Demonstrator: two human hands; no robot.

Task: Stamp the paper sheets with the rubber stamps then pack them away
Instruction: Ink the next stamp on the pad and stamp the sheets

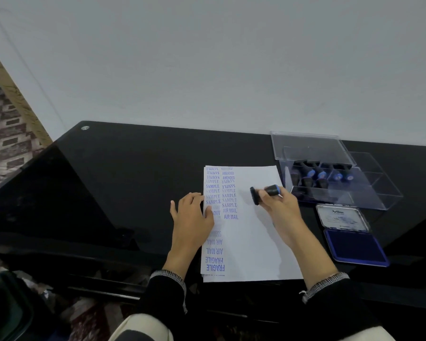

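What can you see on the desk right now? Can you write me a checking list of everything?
Surface: black glossy desk, set against a pale wall.
Job's things: stack of paper sheets, the top one stamped down its left side with SAMPLE, AMENDED, AIR MAIL, FRAGILE; rubber stamp held above the sheet, tilted sideways; open ink pad right of the paper; clear stamp case, lid up, more stamps inside.
Clutter: nothing seen.
Grippers: left hand rests flat on the paper's left edge; right hand grips the stamp's handle.
Cables: nothing seen.
Surroundings: patterned rug on the left; a dark blurred object at bottom left.
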